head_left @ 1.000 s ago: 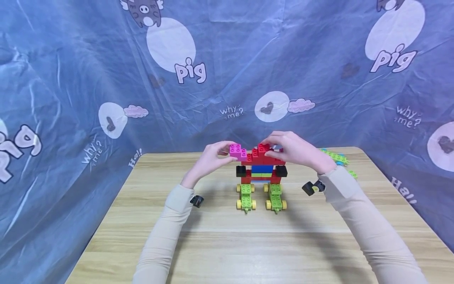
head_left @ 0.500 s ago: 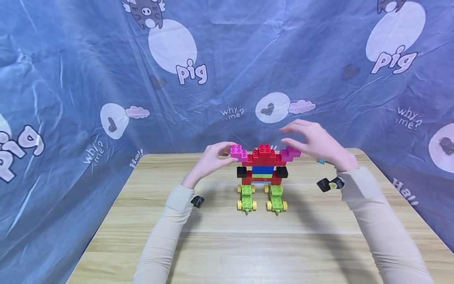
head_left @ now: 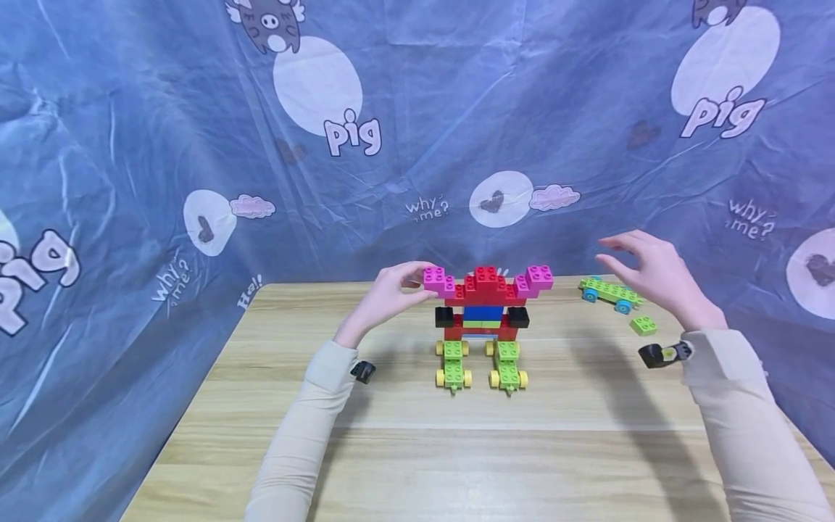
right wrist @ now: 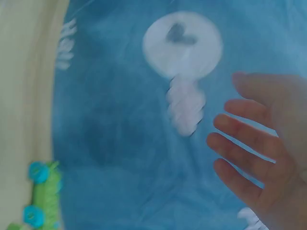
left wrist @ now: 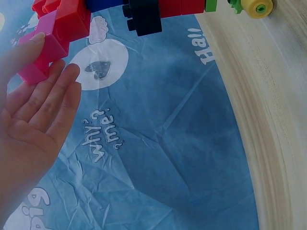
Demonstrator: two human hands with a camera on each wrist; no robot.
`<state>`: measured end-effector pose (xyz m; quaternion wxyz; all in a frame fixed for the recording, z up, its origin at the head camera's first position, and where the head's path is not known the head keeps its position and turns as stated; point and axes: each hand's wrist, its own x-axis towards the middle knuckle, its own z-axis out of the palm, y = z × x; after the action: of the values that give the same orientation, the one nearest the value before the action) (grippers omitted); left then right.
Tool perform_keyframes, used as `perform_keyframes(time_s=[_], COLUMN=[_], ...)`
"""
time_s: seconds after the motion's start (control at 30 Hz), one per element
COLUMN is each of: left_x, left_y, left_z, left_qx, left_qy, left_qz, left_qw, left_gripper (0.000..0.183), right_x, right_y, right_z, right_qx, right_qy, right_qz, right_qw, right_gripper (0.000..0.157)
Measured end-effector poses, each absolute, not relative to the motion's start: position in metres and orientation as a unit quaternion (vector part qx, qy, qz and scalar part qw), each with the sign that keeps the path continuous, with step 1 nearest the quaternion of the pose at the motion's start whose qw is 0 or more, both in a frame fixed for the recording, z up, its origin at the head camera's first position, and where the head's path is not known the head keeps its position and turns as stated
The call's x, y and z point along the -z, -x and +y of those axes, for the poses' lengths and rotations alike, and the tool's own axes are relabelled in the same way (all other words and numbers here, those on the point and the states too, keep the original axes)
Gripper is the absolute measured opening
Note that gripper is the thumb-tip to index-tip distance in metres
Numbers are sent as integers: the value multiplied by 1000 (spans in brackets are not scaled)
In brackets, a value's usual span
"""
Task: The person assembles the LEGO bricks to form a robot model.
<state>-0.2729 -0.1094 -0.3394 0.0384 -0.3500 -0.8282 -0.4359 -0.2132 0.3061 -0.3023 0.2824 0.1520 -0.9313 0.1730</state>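
A figure built of toy building bricks (head_left: 485, 293) stands upright on the table, with red, blue and black bricks above two green wheeled bases (head_left: 453, 370) with yellow wheels. Pink bricks form a stepped arm on each side. My left hand (head_left: 393, 293) pinches the left pink bricks (head_left: 433, 278) between thumb and fingers; the left wrist view shows the thumb on the pink brick (left wrist: 53, 40) too. My right hand (head_left: 655, 275) hangs in the air to the right of the figure, fingers spread and holding nothing. Nearest to it are a green wheeled base with blue wheels (head_left: 609, 291) and a small green brick (head_left: 644, 325).
The wooden table (head_left: 417, 464) reaches back to a blue printed cloth (head_left: 404, 130) that hangs behind and at both sides. A black wrist camera (head_left: 664, 354) sits at the right cuff, another wrist camera (head_left: 363, 371) at the left one.
My right hand has let go of the figure's red top and moved right, uncovering the right pink arm and the blue-wheeled base. My left hand has stayed on the left pink bricks.
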Motion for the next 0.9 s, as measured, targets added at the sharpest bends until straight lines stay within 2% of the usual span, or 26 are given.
perform_keyframes(time_s=[0.4, 0.67, 0.9], left_x=[340, 340, 339], left_y=[273, 272, 271], left_z=[-109, -110, -109], left_qx=[430, 432, 425], left_qy=[352, 349, 350], left_qz=[-830, -831, -834], left_qw=[44, 41, 45], left_gripper=[41, 43, 42], right_x=[361, 397, 427], right_y=[204, 203, 197], right_z=[370, 395, 408], right_qx=[-198, -194, -215], right_qy=[-28, 8, 43], right_qz=[-960, -969, -970], right_qw=[194, 152, 108], right_gripper=[45, 48, 59])
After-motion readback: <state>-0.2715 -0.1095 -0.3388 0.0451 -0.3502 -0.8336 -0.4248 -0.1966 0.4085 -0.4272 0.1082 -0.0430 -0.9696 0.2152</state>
